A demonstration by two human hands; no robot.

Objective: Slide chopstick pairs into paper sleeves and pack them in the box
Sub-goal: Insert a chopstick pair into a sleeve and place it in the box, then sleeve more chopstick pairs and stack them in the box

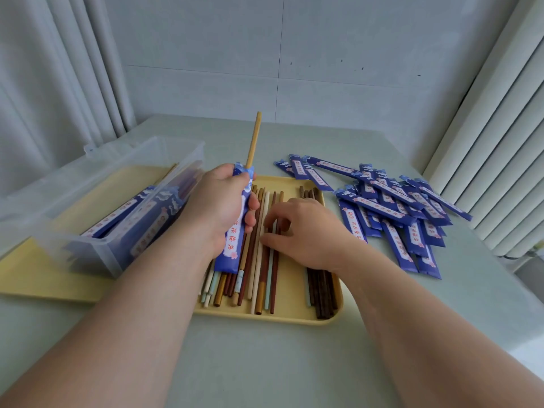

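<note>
The left hand (219, 207) is closed around the upper part of a blue paper sleeve (235, 240), fingers curled and pressed together. The palm hides much of the sleeve. One pale wooden chopstick (253, 139) comes out from the top; whether a second one is inside, I cannot tell. The sleeve is held tilted above the left part of a yellow tray (294, 318) and its lower end covers some of the loose chopsticks (259, 284) there. These are thin, straight sticks in dark brown, red-brown, cream and pale blue. The right hand (309, 231) lies over them with bent fingers, thumb and fingertips touching the sticks; if it really pinches one is not clear, because the hand covers it. At the left stands the box (88, 251) of clear, slightly milky plastic. Filled sleeves (123, 213) inside show only blurred through its wall. Under it lies a flat yellow sheet (44, 278), cut off at the edge. To the right of the tray, a loose pile of flat blue sleeves (397, 207) lies on the smooth pale table (265, 363).
</note>
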